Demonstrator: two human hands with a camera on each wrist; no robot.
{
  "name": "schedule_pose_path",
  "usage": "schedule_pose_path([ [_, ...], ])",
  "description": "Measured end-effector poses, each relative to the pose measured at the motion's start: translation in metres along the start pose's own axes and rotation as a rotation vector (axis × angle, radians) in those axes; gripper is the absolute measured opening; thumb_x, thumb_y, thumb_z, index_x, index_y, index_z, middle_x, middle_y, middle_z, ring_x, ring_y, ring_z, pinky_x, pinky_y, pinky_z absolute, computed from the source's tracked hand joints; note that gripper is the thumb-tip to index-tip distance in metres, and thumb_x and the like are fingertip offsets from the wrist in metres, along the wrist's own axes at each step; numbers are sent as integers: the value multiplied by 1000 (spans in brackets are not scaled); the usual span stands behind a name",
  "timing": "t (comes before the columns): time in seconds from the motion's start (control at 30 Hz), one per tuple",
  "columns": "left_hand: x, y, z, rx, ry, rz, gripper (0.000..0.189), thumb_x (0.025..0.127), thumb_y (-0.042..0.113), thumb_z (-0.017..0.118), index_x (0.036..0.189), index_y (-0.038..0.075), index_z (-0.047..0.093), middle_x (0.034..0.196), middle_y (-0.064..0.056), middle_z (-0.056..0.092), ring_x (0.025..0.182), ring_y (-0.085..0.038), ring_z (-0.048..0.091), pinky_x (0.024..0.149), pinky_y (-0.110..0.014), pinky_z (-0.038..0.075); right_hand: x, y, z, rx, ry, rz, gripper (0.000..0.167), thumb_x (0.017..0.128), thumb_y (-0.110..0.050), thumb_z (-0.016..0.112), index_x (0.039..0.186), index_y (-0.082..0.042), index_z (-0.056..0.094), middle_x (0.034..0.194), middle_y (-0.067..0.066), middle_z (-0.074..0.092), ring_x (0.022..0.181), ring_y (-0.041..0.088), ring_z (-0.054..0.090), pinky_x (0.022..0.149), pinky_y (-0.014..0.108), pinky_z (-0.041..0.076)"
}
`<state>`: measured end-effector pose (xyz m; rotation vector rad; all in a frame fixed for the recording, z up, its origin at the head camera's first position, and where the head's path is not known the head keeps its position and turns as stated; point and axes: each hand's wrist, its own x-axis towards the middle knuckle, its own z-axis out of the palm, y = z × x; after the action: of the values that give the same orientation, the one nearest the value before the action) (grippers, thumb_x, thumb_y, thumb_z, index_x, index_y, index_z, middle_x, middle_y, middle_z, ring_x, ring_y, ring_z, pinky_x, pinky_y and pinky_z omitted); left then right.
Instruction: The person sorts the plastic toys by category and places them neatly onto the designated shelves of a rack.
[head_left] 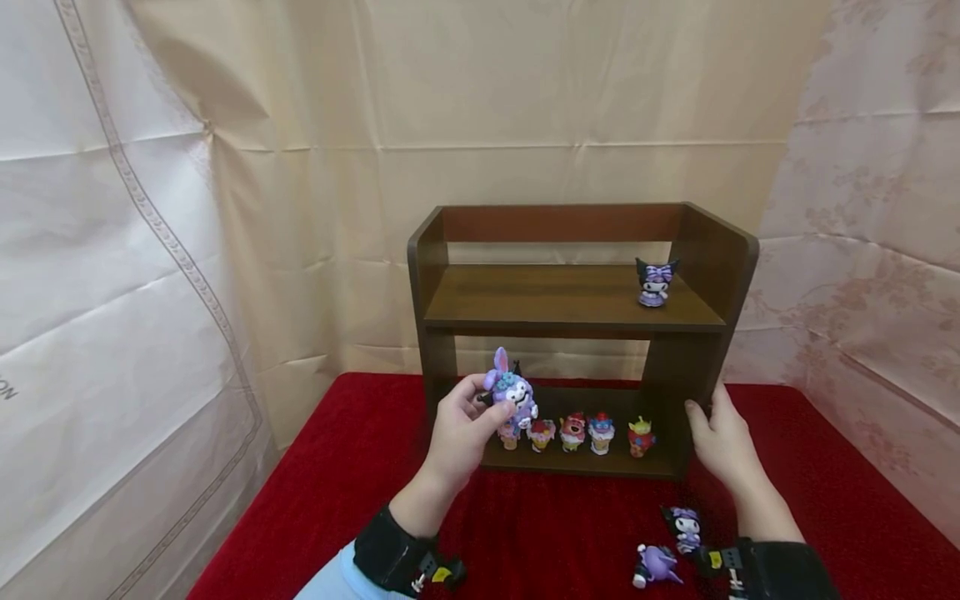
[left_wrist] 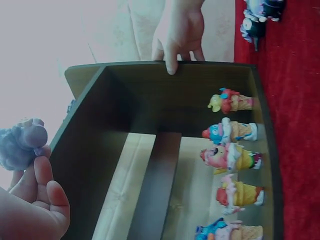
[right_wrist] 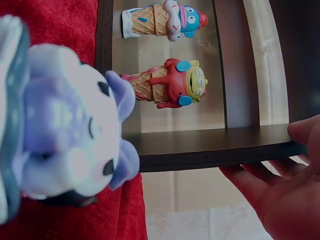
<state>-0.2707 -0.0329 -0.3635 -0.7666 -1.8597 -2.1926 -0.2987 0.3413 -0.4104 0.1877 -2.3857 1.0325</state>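
Note:
My left hand (head_left: 461, 425) pinches a purple long-eared figurine (head_left: 517, 393) between thumb and fingers, raised in front of the left side of a brown two-tier shelf (head_left: 540, 296). In the left wrist view that figurine (left_wrist: 22, 145) shows at the left edge, beside the shelf's upper board. My right hand (head_left: 726, 446) grips the shelf's right side panel; the right wrist view has its thumb on the inner face and its fingers (right_wrist: 250, 182) outside. A purple figurine with black pointed ears (head_left: 655, 285) stands on the upper tier, towards the right.
Several ice-cream-cone figurines (head_left: 572, 433) stand in a row on the lower tier. Two more purple figurines (head_left: 686, 530) lie on the red cloth (head_left: 555, 542) near my right wrist. Pale curtains (head_left: 300, 208) hang behind and at both sides.

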Motion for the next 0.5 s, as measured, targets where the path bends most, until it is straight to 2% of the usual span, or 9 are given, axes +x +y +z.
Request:
schedule_pose_path([
  [0.13,8,8,2,22,-6,28,31,95,14,65,120,-1,58,104,-14,69,87,-24,68,75,-35,61,0,0,0,8,-4,1,48,108,-13,44,150,5,29,133,40,50,117,59,52,88,70,46],
  [0.33,19,21,5,60,-11,43,33,96,15,65,126,3,58,113,-14,67,96,-27,66,85,-39,57,-1,0,-1,7,0,-5,48,108,-13,44,150,5,29,132,41,50,116,60,52,88,71,45],
  [0.43,26,29,7,85,-13,70,34,97,16,65,128,5,59,116,-14,66,98,-28,64,88,-44,55,-1,0,-1,6,1,-3,48,107,-12,44,150,4,30,132,41,51,115,60,53,88,71,45],
  [0.5,31,35,9,105,-17,99,35,96,17,67,129,6,60,117,-13,65,98,-27,63,86,-42,55,-1,0,-1,5,1,0,49,108,-12,45,151,4,29,132,41,51,115,59,53,88,70,45],
])
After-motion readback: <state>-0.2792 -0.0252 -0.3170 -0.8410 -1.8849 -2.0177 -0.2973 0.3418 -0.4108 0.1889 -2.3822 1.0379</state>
